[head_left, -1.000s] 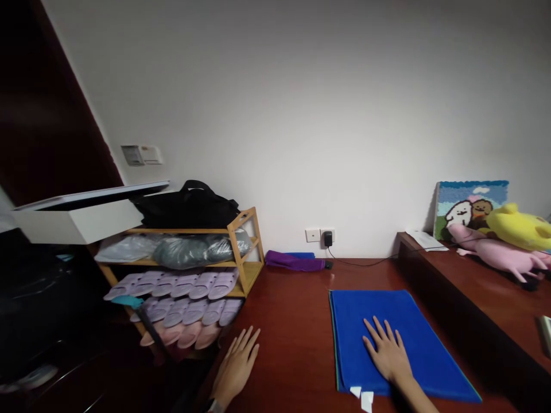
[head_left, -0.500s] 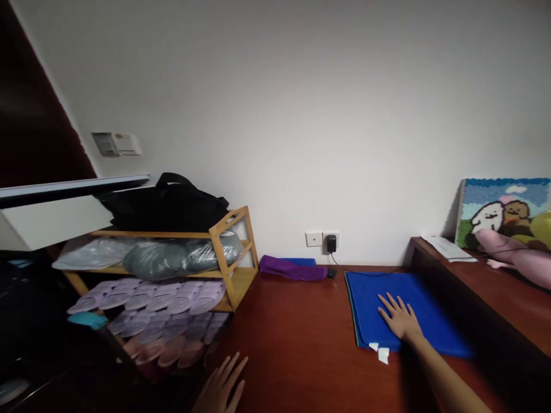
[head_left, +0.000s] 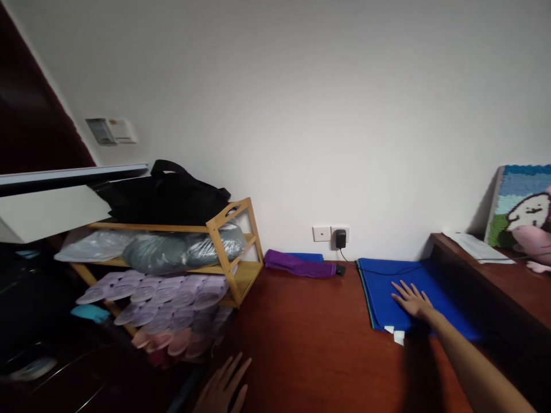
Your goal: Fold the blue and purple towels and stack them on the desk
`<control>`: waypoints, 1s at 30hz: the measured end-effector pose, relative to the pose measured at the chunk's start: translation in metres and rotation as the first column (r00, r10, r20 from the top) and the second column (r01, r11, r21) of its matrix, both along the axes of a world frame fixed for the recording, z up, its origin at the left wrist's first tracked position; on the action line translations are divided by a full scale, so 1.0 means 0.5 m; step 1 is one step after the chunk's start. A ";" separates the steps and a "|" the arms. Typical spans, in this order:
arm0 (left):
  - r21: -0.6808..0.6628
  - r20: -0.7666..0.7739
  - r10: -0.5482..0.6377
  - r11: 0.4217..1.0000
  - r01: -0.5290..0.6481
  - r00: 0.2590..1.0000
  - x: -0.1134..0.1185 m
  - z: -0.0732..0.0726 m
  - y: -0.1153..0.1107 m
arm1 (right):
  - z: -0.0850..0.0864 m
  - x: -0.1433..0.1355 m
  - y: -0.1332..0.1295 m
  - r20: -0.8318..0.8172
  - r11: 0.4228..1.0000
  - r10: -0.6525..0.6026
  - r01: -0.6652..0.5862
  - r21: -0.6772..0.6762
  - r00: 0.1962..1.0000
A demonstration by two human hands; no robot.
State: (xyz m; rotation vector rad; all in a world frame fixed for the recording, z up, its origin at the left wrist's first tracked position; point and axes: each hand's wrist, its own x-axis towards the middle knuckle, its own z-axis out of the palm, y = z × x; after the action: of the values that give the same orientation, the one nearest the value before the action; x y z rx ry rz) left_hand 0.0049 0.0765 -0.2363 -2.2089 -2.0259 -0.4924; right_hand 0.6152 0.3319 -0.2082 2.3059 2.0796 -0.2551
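My right hand [head_left: 412,300] lies with its fingers spread on a folded blue cloth [head_left: 387,275], which rests at the right of the brown tabletop [head_left: 310,327]. White tags [head_left: 398,336] stick out from the cloth's front edge. Low in the view, my left hand [head_left: 224,385] is partly cut off by the frame, fingers stretched out and nothing in them; it is over or on the table's left part, and I cannot tell whether it touches. A folded purple cloth [head_left: 299,265] lies by the wall, in front of another blue item [head_left: 307,256].
A wooden rack [head_left: 221,241] at left holds a black bag [head_left: 167,198], plastic-wrapped bundles and rows of slippers [head_left: 163,292]. A black charger [head_left: 340,238] is plugged into the wall, its cable crossing the blue cloth. On the raised ledge stand paper [head_left: 477,248] and a textured picture [head_left: 523,201].
The view has turned a little, so the table things sit farther right and slightly higher. My right hand stays spread on the blue cloth; my left hand has barely moved.
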 end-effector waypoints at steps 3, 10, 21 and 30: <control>0.019 -0.016 0.006 1.000 -0.006 1.000 0.003 -0.003 -0.001 | 0.054 -0.041 0.008 0.045 0.999 0.014 -0.013 -0.037 0.999; 0.080 -0.003 0.020 0.997 -0.019 1.000 0.014 0.001 -0.005 | 0.104 -0.360 0.050 0.012 0.916 0.361 -0.357 0.184 0.933; -0.020 0.060 0.038 0.999 -0.037 0.997 0.032 0.034 -0.027 | 0.096 -0.582 0.062 0.038 0.924 0.271 -0.271 0.271 0.962; -0.024 0.115 0.052 0.999 -0.049 0.992 0.038 0.031 -0.030 | -0.048 -0.593 -0.369 -0.172 0.824 0.459 -0.345 0.450 0.872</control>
State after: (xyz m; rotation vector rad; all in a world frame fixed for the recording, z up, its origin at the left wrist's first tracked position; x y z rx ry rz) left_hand 0.0241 0.0614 -0.2209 -2.1825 -2.1471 -0.6099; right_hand 0.3187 0.1475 -0.2323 2.0092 2.9544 -0.1410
